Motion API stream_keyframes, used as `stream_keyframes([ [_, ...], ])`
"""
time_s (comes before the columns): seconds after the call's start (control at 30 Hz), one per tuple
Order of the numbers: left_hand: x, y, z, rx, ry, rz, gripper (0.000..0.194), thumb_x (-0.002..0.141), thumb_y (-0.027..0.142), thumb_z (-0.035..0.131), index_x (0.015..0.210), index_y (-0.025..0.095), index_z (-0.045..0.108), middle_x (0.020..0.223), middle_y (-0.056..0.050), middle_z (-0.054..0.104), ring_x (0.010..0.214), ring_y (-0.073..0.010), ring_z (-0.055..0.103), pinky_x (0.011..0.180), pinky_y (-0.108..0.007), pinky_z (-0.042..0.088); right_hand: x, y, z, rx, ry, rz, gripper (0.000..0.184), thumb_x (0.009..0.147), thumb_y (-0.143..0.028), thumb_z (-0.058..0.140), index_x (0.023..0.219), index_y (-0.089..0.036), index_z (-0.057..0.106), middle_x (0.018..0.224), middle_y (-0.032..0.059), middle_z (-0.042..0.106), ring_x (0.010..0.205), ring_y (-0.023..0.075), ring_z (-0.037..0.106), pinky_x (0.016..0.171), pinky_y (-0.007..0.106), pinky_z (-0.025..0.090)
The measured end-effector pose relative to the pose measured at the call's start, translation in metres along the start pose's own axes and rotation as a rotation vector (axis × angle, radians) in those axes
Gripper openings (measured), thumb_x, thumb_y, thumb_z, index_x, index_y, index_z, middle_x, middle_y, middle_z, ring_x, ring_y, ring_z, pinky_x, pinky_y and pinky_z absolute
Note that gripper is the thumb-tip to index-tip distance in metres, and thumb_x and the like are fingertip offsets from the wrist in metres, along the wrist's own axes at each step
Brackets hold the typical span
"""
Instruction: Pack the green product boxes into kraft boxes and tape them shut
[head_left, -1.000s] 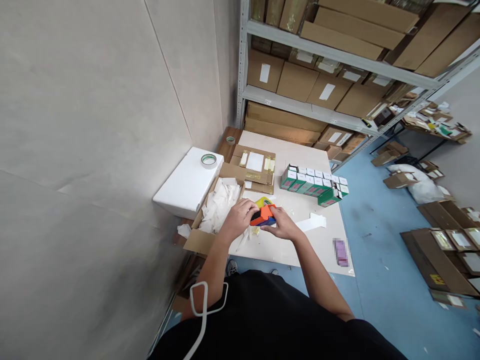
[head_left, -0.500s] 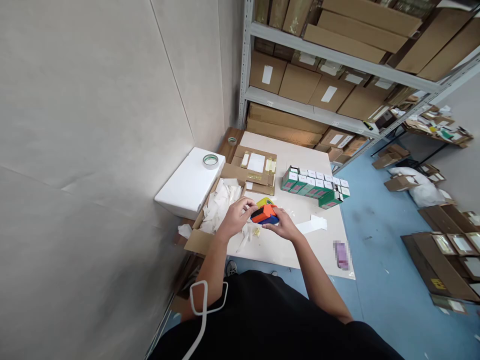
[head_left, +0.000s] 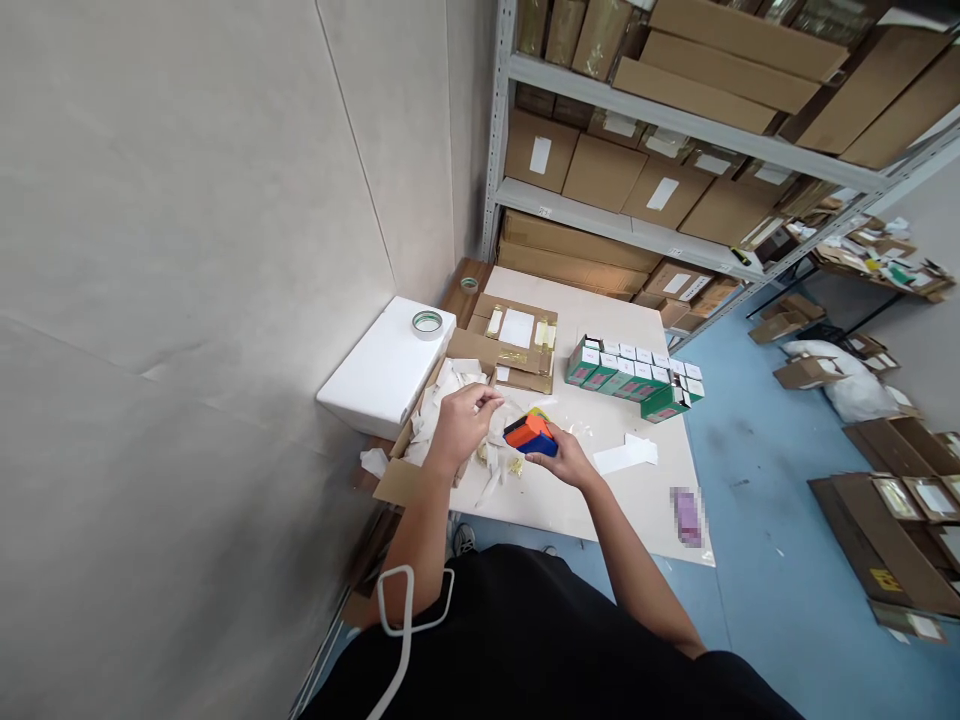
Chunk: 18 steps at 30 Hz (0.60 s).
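Note:
My right hand (head_left: 568,459) grips a small orange-and-blue block-shaped object (head_left: 534,436) with a dark end, held tilted above the table. Just left of it, my left hand (head_left: 463,424) is raised with thumb and forefinger pinched together. Whatever may be between those fingertips is too small to make out. Partly hidden behind the orange-and-blue object lies a yellow-green item (head_left: 539,413). Below the left hand, an open carton (head_left: 400,484) is filled with crumpled white paper (head_left: 448,385). Gold-coloured scraps (head_left: 516,466) lie on the table nearby.
Rows of green-and-white boxes (head_left: 626,376) stand on the white table (head_left: 559,505). A flattened carton (head_left: 517,340), white strips (head_left: 626,455) and a blurred purple item (head_left: 688,517) lie around. A tape roll (head_left: 427,322) rests on a white box (head_left: 375,370) by the wall. Behind stands a loaded shelf (head_left: 600,210).
My left hand has drawn away to the left from the orange-and-blue object, fingers still pinched. My right hand keeps its hold almost in place. The view has shifted slightly.

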<state>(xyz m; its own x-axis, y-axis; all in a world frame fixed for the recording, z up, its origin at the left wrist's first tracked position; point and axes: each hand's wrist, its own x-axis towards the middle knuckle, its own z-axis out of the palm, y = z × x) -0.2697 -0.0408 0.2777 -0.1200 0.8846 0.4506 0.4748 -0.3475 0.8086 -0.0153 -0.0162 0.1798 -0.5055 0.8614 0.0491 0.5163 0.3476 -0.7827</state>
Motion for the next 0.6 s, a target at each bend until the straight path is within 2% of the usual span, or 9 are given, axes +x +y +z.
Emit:
stream_keyframes([
  [0.07, 0.005, 0.000, -0.004, 0.023, -0.031, 0.065, 0.017, 0.098, 0.027, 0.062, 0.086, 0.023, 0.074, 0.085, -0.003, 0.076, 0.082, -0.0189, 0.070, 0.081, -0.034, 0.058, 0.000, 0.003, 0.006, 0.040, 0.016, 0.015, 0.059, 0.086, -0.055, 0.077, 0.134, -0.024, 0.063, 0.111, 0.0080, 0.074, 0.099, 0.0302, 0.069, 0.086, 0.043, 0.055],
  [0.17, 0.002, -0.002, -0.002, 0.095, 0.000, 0.168, 0.020, 0.101, 0.028, 0.059, 0.092, 0.025, 0.077, 0.093, -0.005, 0.079, 0.092, -0.0221, 0.072, 0.090, -0.041, 0.060, 0.002, 0.004, 0.014, 0.093, 0.027, 0.037, 0.055, 0.091, -0.053, 0.070, 0.136, -0.024, 0.059, 0.109, 0.0060, 0.073, 0.093, 0.0267, 0.068, 0.085, 0.041, 0.055],
  [0.23, -0.008, -0.005, 0.002, 0.156, 0.036, 0.221, 0.021, 0.102, 0.027, 0.057, 0.102, 0.026, 0.078, 0.105, -0.006, 0.080, 0.103, -0.0245, 0.072, 0.096, -0.046, 0.060, 0.006, 0.002, 0.018, 0.127, 0.036, 0.042, 0.050, 0.095, -0.050, 0.065, 0.136, -0.023, 0.057, 0.110, 0.0064, 0.072, 0.091, 0.0252, 0.067, 0.085, 0.040, 0.055],
  [0.33, -0.032, -0.011, 0.008, 0.221, 0.090, 0.277, 0.026, 0.101, 0.027, 0.059, 0.123, 0.027, 0.072, 0.122, -0.010, 0.077, 0.114, -0.0272, 0.070, 0.100, -0.049, 0.060, 0.015, -0.005, 0.021, 0.120, 0.094, 0.024, 0.049, 0.097, -0.048, 0.063, 0.137, -0.022, 0.055, 0.120, 0.0100, 0.070, 0.100, 0.0269, 0.066, 0.090, 0.042, 0.054],
  [0.4, -0.048, -0.016, 0.007, 0.244, 0.193, 0.264, 0.036, 0.098, 0.031, 0.065, 0.133, 0.026, 0.065, 0.132, -0.015, 0.071, 0.116, -0.0293, 0.070, 0.095, -0.048, 0.062, 0.023, -0.011, 0.022, 0.083, 0.144, 0.007, 0.051, 0.097, -0.049, 0.063, 0.139, -0.022, 0.054, 0.126, 0.0121, 0.067, 0.108, 0.0290, 0.064, 0.096, 0.045, 0.053],
  [0.47, -0.059, -0.021, -0.001, 0.257, 0.361, 0.226, 0.045, 0.095, 0.035, 0.070, 0.138, 0.026, 0.060, 0.145, -0.018, 0.061, 0.120, -0.0321, 0.069, 0.088, -0.046, 0.064, 0.034, -0.017, 0.023, 0.069, 0.179, -0.005, 0.053, 0.097, -0.048, 0.063, 0.142, -0.022, 0.052, 0.129, 0.0133, 0.066, 0.111, 0.0302, 0.062, 0.098, 0.047, 0.052],
  [0.53, -0.063, -0.023, -0.015, 0.247, 0.492, 0.194, 0.050, 0.094, 0.038, 0.071, 0.141, 0.028, 0.057, 0.155, -0.020, 0.051, 0.125, -0.0343, 0.066, 0.086, -0.046, 0.064, 0.046, -0.022, 0.026, 0.081, 0.192, -0.009, 0.052, 0.097, -0.048, 0.062, 0.140, -0.021, 0.053, 0.124, 0.0130, 0.067, 0.107, 0.0299, 0.063, 0.096, 0.046, 0.052],
  [0.6, -0.061, -0.023, -0.033, 0.219, 0.535, 0.153, 0.052, 0.097, 0.039, 0.067, 0.145, 0.027, 0.053, 0.157, -0.020, 0.048, 0.127, -0.0340, 0.064, 0.088, -0.046, 0.063, 0.060, -0.027, 0.032, 0.092, 0.185, -0.020, 0.049, 0.096, -0.048, 0.063, 0.136, -0.021, 0.055, 0.118, 0.0114, 0.068, 0.102, 0.0288, 0.063, 0.093, 0.044, 0.052],
])
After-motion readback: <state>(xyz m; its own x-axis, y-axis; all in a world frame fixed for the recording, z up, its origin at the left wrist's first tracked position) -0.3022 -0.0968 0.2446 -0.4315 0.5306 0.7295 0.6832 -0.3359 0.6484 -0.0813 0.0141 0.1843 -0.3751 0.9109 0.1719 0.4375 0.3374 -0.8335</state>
